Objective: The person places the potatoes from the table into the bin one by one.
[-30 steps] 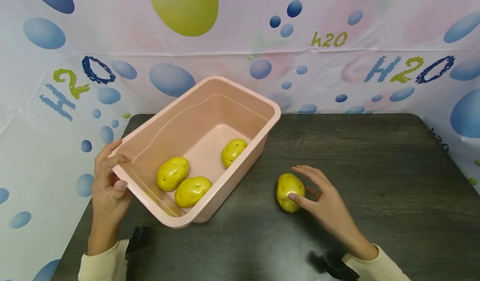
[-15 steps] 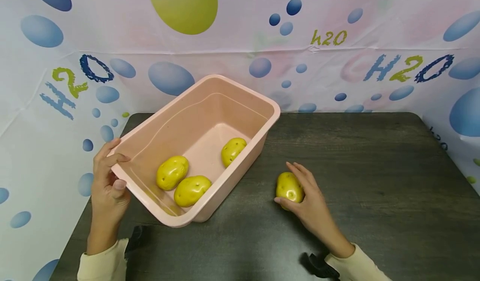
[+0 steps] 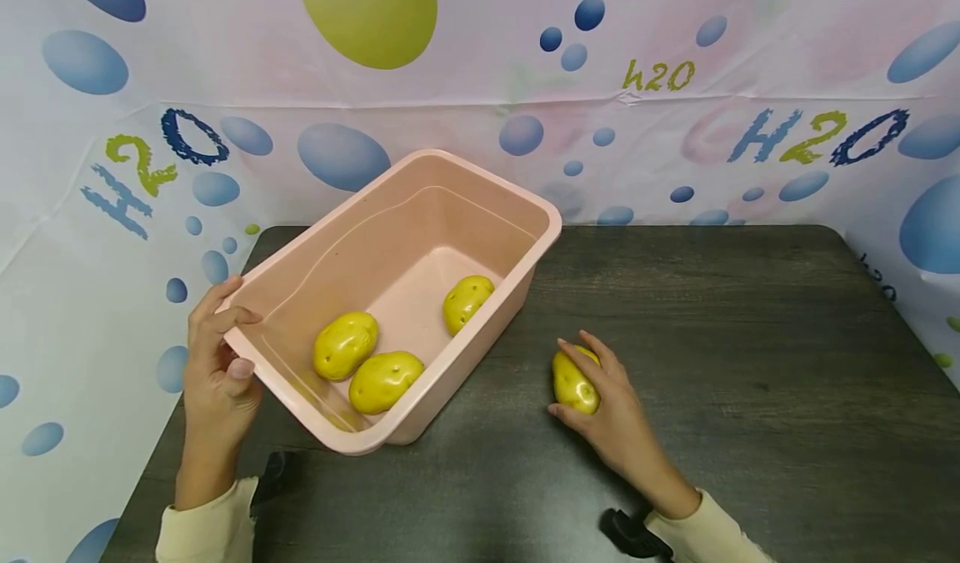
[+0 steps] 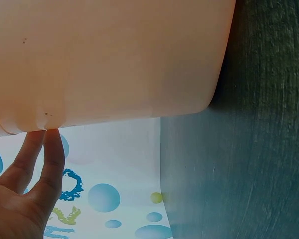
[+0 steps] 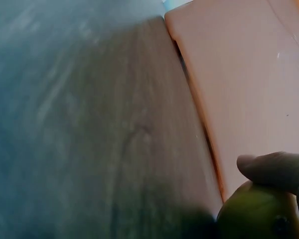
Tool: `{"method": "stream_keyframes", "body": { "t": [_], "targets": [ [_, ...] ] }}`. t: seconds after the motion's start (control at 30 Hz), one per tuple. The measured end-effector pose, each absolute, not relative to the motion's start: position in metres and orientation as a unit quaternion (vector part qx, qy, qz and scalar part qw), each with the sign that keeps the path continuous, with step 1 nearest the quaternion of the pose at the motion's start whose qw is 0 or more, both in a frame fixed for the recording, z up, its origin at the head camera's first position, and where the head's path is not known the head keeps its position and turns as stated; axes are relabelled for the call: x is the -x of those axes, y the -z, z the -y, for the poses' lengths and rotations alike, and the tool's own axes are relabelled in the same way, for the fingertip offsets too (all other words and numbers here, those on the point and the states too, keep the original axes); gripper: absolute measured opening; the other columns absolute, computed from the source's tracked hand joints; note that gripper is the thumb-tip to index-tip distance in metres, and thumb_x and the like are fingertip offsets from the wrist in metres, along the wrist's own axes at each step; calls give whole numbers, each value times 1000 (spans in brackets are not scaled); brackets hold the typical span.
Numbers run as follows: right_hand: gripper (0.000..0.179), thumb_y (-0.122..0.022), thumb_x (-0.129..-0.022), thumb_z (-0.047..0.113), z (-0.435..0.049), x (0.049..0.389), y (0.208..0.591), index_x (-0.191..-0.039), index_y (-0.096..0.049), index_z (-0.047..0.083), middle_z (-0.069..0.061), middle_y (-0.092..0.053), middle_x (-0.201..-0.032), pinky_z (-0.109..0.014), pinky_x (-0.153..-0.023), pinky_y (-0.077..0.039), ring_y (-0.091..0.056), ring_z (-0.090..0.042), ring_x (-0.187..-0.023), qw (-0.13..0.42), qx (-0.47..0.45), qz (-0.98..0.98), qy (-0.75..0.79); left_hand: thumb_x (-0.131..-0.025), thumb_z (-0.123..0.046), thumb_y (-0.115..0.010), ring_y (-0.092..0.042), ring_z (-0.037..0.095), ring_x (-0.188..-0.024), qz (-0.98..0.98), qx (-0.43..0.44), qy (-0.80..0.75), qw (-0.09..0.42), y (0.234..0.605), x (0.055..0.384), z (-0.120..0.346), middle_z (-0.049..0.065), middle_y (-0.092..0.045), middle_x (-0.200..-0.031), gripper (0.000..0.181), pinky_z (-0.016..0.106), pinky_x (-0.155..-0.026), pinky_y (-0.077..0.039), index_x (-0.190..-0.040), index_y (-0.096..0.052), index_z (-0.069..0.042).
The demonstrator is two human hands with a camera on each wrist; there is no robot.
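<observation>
At the left, my left hand [image 3: 219,371] grips the corner of a pink plastic bin [image 3: 416,313], thumb outside and fingertips over the rim. Three yellow potatoes lie inside: one potato [image 3: 346,346] and another potato [image 3: 386,382] side by side near the close end, and a third potato [image 3: 467,303] by the right wall. My right hand [image 3: 618,417] holds a fourth piece, a yellow potato [image 3: 576,382], over the table right of the bin. Its fingers curl round the far side and the thumb lies at the near side. In the right wrist view, the thumb [image 5: 276,169] rests across this potato.
A dark wood-grain table [image 3: 712,321] carries the bin, which stands at a slant with its far end toward the back. Behind and to the left hangs a white curtain [image 3: 465,46] with blue and green spots. Black straps [image 3: 633,534] show at both wrists.
My right hand has moved left onto the single potato, and its fingers and thumb have closed round it. The left hand and the bin stay where they were.
</observation>
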State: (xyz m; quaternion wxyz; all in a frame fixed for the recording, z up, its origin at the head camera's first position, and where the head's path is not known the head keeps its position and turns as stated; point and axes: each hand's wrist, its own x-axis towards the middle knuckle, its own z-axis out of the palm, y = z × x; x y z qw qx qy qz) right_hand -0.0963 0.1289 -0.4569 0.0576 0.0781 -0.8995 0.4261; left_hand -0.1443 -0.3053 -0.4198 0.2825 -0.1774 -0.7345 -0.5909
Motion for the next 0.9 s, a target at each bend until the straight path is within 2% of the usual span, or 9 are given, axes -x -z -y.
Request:
{"method": "stream_keyframes", "body": {
  "t": [0.13,0.3,0.67,0.9],
  "targets": [
    [71,-91,-77,3,-131,97,457,-142,-64,11,-23,-44,-159,-68,-97,-50,-47,-51,-141,77,-94,900,-419,-93,-53,-74,-47,30,-132,735,173,594,279,419,144,305,12,-41,-161,70,11,-99,-51,-117,-56,11],
    [65,-91,-75,2,-135,97,455,-136,-69,11,-22,-53,-153,-58,-93,-53,-57,-46,-131,86,-113,902,-407,-93,-53,-75,-47,30,-131,733,163,600,276,419,143,304,12,-42,-160,70,11,-98,-51,-117,-57,10],
    [57,-90,-80,8,-155,93,439,-134,-71,13,-18,-58,-149,-31,-82,-55,-64,-40,-123,50,-138,903,-404,-93,-54,-74,-47,29,-132,739,160,593,278,419,142,304,11,-42,-161,70,10,-99,-51,-118,-58,9],
    [53,-88,-84,12,-169,92,421,-134,-71,13,-16,-57,-150,-26,-79,-55,-62,-38,-123,20,-162,894,-418,-93,-52,-75,-47,29,-131,737,156,599,272,417,141,303,12,-41,-161,68,10,-99,-51,-119,-57,9]
  ]
}}
